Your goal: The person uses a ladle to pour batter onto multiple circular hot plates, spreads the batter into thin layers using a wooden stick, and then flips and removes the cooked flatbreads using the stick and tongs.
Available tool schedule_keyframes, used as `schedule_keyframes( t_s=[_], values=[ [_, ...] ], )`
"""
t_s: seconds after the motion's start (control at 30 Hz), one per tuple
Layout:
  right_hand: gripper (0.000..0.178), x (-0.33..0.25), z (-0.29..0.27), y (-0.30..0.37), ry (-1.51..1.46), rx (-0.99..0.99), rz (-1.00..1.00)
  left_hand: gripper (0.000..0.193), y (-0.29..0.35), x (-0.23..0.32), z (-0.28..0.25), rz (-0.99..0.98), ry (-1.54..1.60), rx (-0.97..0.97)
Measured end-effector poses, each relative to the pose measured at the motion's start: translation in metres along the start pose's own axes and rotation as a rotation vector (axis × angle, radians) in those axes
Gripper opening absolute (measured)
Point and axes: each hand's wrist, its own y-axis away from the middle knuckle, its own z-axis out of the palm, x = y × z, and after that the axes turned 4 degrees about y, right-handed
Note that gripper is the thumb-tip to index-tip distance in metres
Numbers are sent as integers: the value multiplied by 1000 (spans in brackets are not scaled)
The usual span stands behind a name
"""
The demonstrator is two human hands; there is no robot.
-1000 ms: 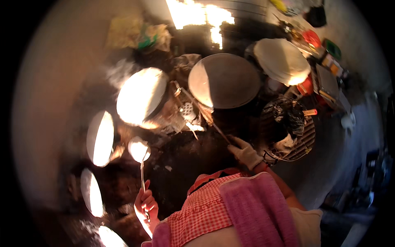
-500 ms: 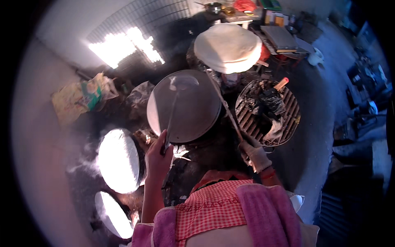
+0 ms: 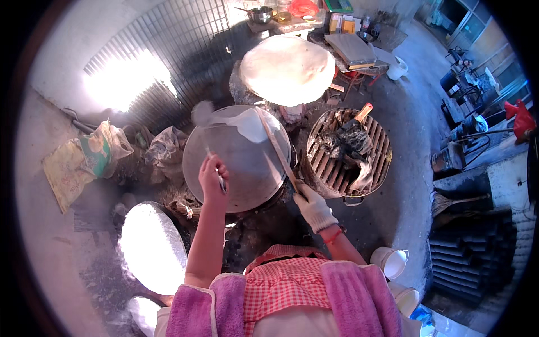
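Before me lies a round grey griddle (image 3: 236,185), with a pool of white batter (image 3: 251,124) on its far part. My left hand (image 3: 214,175), bare, is closed around the handle of a ladle; its bowl (image 3: 203,114), blurred by motion, is over the griddle's far left edge. In a whitish work glove, my right hand (image 3: 312,206) grips a long wooden stick (image 3: 276,143). The stick slants over the griddle's right side, its far end beside the batter. Behind the griddle rests a stack of large round pale flatbreads (image 3: 287,67).
Right of the griddle stands a drum with a slatted grate (image 3: 323,171), holding a dark crusted mass and an orange-handled tool (image 3: 364,112). Two bright round pans (image 3: 154,247) lie lower left. Sacks (image 3: 90,154) sit at left, white buckets (image 3: 390,262) at lower right.
The ladle has swung from over the griddle to its far left edge. A white batter pool now shows on the griddle. The whole view has shifted.
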Motion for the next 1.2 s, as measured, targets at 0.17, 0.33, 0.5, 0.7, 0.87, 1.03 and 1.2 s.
schedule_keyframes(
  t_s=[0.17,0.33,0.5,0.7,0.87,1.03,1.2],
  values=[
    [37,-27,-6,-32,-83,-145,81,23,38,35,-48,193,155,187],
    [43,-40,-13,-8,-210,-144,471,31,159,66,-127,162,-108,121],
    [45,-49,48,-61,-82,-247,108,36,174,60,-183,101,-67,291],
    [44,-78,-4,-38,-64,-234,406,47,244,109,-185,376,-271,368],
    [43,-105,61,-61,-71,-315,317,42,208,90,-247,271,-184,419],
    [41,-47,25,-78,-178,-187,161,40,222,83,-215,286,-168,472],
    [41,-93,67,-70,-298,-369,439,40,220,73,-203,324,-227,423]
  ],
)
